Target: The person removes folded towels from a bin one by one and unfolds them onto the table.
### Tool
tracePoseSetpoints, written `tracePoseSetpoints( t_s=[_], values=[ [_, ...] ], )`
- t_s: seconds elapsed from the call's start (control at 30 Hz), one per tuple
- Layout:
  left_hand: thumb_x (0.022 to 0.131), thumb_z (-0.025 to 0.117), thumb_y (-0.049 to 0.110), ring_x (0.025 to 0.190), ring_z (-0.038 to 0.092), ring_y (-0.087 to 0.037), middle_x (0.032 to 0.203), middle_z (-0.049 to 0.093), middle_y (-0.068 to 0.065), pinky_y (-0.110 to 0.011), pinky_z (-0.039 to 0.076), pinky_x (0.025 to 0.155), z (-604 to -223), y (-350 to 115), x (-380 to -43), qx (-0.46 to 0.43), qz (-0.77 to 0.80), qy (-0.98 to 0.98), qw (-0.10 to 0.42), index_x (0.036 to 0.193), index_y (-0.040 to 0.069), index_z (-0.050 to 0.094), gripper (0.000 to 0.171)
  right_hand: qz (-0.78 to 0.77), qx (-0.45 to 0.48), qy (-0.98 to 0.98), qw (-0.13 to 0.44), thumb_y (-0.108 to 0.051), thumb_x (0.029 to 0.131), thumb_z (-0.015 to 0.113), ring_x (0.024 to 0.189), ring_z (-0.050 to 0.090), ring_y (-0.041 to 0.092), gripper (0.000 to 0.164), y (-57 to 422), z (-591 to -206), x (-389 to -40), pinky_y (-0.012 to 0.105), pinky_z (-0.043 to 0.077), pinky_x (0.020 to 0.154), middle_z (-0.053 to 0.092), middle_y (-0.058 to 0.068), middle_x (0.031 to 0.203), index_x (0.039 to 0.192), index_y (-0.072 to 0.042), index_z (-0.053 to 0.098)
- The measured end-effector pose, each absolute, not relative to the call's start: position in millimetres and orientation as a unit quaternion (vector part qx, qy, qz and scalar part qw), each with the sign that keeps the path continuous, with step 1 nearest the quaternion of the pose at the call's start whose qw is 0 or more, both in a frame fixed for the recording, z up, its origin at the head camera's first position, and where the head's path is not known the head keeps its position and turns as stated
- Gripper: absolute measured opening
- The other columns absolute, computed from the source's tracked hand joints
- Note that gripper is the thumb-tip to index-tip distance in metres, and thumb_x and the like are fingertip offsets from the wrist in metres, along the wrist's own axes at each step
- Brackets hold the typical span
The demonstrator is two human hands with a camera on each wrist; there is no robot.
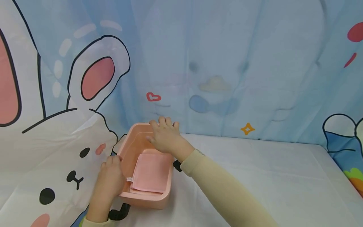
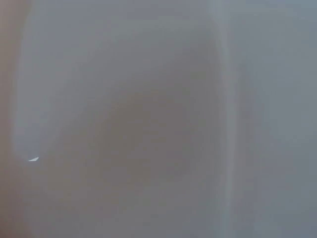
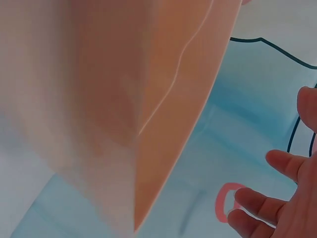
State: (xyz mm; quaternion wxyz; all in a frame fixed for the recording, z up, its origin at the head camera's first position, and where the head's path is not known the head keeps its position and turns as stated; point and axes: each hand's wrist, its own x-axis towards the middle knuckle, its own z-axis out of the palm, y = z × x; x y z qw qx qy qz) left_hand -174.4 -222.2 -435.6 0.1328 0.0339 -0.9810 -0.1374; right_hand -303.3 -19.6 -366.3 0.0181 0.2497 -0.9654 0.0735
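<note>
One white table (image 1: 255, 179) bears, towards its left, the peach bin (image 1: 144, 201), its long axis running near to far. We see a pink cloth (image 1: 151, 173) inside, nearer us than the right hand (image 1: 166, 136), whose spread fingers hold nothing by the far rim (image 1: 141, 124); the left hand (image 1: 111, 176) is at the left rim (image 1: 124, 142), though we cannot tell whether it grips.

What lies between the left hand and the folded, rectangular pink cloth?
In the head view, the left wall of the peach, rectangular plastic bin separates the left hand from the cloth, whose white tag lies there too.
</note>
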Motion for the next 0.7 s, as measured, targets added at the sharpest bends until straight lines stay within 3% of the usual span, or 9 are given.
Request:
tracePoseSetpoints(
  t_s=[0.23, 0.43, 0.7],
  values=[
    [0.088, 0.072, -0.005, 0.098, 0.058, -0.046, 0.121, 0.062, -0.035, -0.06, 0.056, 0.087, -433.9, -215.0, -170.8, 0.033, -0.135, -0.98, 0.14, 0.128, -0.013, 0.058, 0.043, 0.06, 0.265, -0.962, 0.011, -0.062, 0.111, 0.043, 0.137, 0.035, 0.031, 0.067, -31.3, -364.2, -304.4, 0.05, 0.034, 0.1, 0.039, 0.01, 0.152, 0.164, -0.024, 0.031],
    [0.086, 0.073, -0.005, 0.101, 0.059, -0.047, 0.118, 0.063, -0.033, -0.061, 0.056, 0.087, -436.7, -209.9, -166.5, 0.027, -0.142, -0.979, 0.143, 0.125, -0.011, 0.059, 0.041, 0.074, 0.256, -0.964, -0.019, -0.061, 0.111, 0.042, 0.149, 0.031, 0.035, 0.067, -43.6, -366.1, -304.6, 0.055, 0.033, 0.109, 0.037, 0.011, 0.159, 0.166, -0.024, 0.03],
    [0.086, 0.078, -0.004, 0.101, 0.059, -0.045, 0.117, 0.063, -0.031, -0.058, 0.057, 0.088, -439.0, -200.5, -164.7, 0.028, -0.138, -0.978, 0.152, 0.126, -0.01, 0.059, 0.045, 0.083, 0.226, -0.969, -0.056, -0.059, 0.112, 0.044, 0.137, 0.035, 0.031, 0.068, -57.8, -376.6, -306.4, 0.058, 0.034, 0.113, 0.04, 0.01, 0.152, 0.165, -0.018, 0.03]
  ],
)
